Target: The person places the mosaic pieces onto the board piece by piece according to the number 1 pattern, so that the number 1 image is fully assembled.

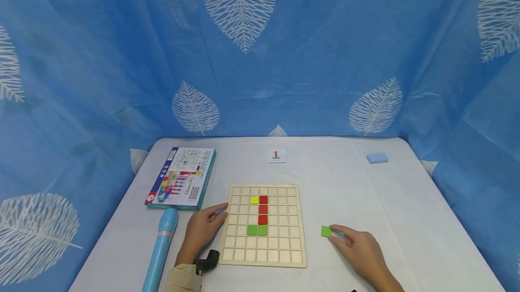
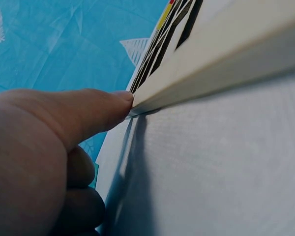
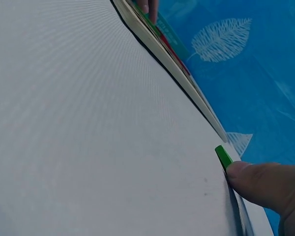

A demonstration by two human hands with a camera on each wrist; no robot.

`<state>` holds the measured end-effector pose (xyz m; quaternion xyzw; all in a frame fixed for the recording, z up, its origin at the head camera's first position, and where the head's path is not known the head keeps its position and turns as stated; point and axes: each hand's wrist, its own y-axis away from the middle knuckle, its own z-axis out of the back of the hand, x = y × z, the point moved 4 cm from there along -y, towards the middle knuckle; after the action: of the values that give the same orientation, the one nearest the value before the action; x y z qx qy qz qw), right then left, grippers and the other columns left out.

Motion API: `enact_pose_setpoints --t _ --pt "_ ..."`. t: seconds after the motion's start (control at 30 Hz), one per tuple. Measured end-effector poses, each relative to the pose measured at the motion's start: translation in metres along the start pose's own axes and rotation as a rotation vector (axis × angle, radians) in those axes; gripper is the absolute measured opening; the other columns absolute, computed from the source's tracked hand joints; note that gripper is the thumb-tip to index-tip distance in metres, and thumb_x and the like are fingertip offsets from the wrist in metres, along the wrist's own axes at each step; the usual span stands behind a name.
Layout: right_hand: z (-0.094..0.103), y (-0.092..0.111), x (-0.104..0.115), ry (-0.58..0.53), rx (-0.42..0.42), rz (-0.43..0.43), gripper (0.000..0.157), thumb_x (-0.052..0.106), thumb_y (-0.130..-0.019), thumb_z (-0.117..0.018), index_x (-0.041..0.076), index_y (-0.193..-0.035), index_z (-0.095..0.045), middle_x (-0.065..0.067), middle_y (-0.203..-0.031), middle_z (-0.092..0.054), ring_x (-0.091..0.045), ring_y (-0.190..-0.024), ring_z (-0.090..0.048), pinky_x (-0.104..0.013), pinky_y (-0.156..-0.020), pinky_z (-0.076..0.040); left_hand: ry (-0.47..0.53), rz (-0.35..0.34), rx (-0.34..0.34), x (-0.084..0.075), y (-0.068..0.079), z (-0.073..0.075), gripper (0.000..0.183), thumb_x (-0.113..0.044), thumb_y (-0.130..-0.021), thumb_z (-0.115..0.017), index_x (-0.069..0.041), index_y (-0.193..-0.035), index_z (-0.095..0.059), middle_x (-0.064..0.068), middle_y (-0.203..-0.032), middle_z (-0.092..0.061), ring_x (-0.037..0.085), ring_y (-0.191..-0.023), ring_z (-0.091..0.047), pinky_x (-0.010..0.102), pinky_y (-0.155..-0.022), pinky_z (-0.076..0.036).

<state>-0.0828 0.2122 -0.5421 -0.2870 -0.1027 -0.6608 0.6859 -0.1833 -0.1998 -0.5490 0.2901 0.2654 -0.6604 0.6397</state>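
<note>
A wooden grid board lies in front of the person, with three red square tiles stacked in a column. One yellow tile with a rounded side sits left of the top red one, and two green square tiles lie side by side below. At the board's left edge rests the left hand, index finger and thumb extended; its thumb touches the rim in the left wrist view. Right of the board, the right hand pinches another green square tile by its edge, between thumb and index finger.
Behind the board lies a small pattern card showing a red and green figure on a grid. A blue eraser-like block is at the back right. To the left are a printed box and a light-blue tube.
</note>
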Motion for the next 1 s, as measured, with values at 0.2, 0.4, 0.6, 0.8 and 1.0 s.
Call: enact_pose_setpoints --t 0.2,0.4,0.6,0.8,1.0 --pt "0.001 0.001 0.001 -0.015 -0.025 0.015 0.028 0.024 -0.080 -0.089 0.021 -0.106 -0.080 0.021 -0.052 -0.028 0.002 -0.048 -0.021 -0.021 -0.046 -0.026 0.006 0.018 0.001 -0.002 0.000 -0.001 0.034 -0.031 -0.095 -0.075 -0.022 -0.128 -0.074 -0.006 -0.053 -0.037 0.009 -0.050 -0.031 0.026 -0.050 -0.027" --pt "-0.001 0.001 0.008 -0.069 -0.024 0.037 0.027 0.021 -0.080 -0.088 0.020 -0.105 -0.080 0.022 -0.053 -0.027 0.004 -0.050 -0.020 -0.020 -0.047 -0.027 0.005 0.009 -0.001 -0.003 0.000 0.000 0.034 -0.030 -0.095 -0.075 -0.022 -0.128 -0.074 -0.006 -0.053 -0.037 0.009 -0.050 -0.030 0.026 -0.050 -0.026" --pt "-0.004 0.000 0.020 -0.058 -0.011 0.086 0.027 0.023 -0.080 -0.088 0.020 -0.106 -0.080 0.024 -0.054 -0.026 0.005 -0.050 -0.020 -0.020 -0.047 -0.028 0.005 0.008 0.002 -0.002 0.001 0.001 0.034 -0.030 -0.095 -0.075 -0.022 -0.128 -0.074 -0.006 -0.054 -0.037 0.009 -0.051 -0.031 0.026 -0.051 -0.027" --pt "-0.005 -0.004 0.036 -0.034 -0.033 0.215 0.028 0.023 -0.079 -0.089 0.018 -0.105 -0.080 0.028 -0.056 -0.022 0.007 -0.051 -0.017 -0.019 -0.049 -0.028 0.006 0.002 -0.001 -0.003 0.001 0.001 0.034 -0.029 -0.095 -0.075 -0.020 -0.128 -0.074 -0.006 -0.054 -0.037 0.009 -0.051 -0.032 0.026 -0.051 -0.027" --pt "-0.010 -0.010 0.048 -0.115 -0.011 0.265 0.026 0.021 -0.081 -0.087 0.019 -0.106 -0.080 0.030 -0.056 -0.022 0.009 -0.052 -0.017 -0.017 -0.048 -0.028 0.000 0.000 -0.005 -0.004 0.002 0.001 0.034 -0.028 -0.095 -0.074 -0.020 -0.129 -0.074 -0.006 -0.055 -0.037 0.009 -0.052 -0.032 0.025 -0.051 -0.027"
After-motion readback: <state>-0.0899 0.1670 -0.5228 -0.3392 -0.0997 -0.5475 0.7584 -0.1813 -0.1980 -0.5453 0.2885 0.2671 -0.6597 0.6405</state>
